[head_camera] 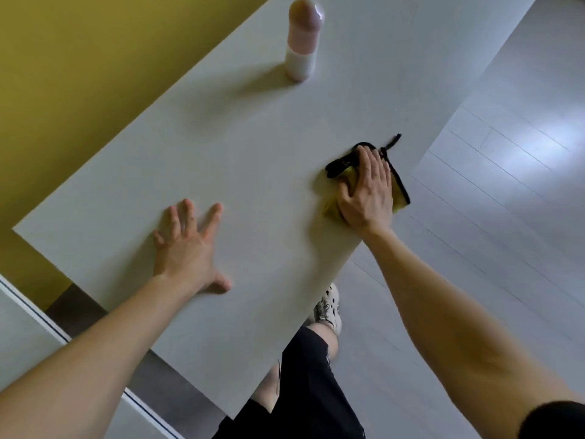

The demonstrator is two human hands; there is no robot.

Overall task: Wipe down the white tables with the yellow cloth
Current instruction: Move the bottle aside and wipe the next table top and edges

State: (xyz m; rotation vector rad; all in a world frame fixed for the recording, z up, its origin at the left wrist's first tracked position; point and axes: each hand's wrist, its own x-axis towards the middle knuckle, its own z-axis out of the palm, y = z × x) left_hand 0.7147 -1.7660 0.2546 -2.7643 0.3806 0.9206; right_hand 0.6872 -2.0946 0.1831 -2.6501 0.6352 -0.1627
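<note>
— Paint of a mustard yellow is seen on the wall [63, 90], out to the left of the fingers [188, 210] of the left hand [186, 248]. How are those fingers laid?

— They are spread and straight, pressed flat on the white table [253, 137]; nothing is gripped.

— And what is found beyond the fingertips?

— A bottle [302, 42] is stood upright, well past them and somewhat to their right. It is pink above and white below, with a clear domed cap.

— Where is the yellow cloth [330, 209] placed?

— It is pinned to the table under the right hand [368, 188], near the table's right edge. The fingers [370, 160] are held straight and close together, pressed on top of it; the cloth is not clenched. Yellow is shown beside the thumb and at the little-finger side. A black trim [400, 182] is seen just right of the fingers, and a black tail is seen just past the fingertips.

— What is seen to the right of those fingers?

— Pale floor [506, 185] boards are seen there. Between the two forearms, nearer than all the fingers, black shorts [304, 391] and a light shoe [329, 308] are shown.
</note>
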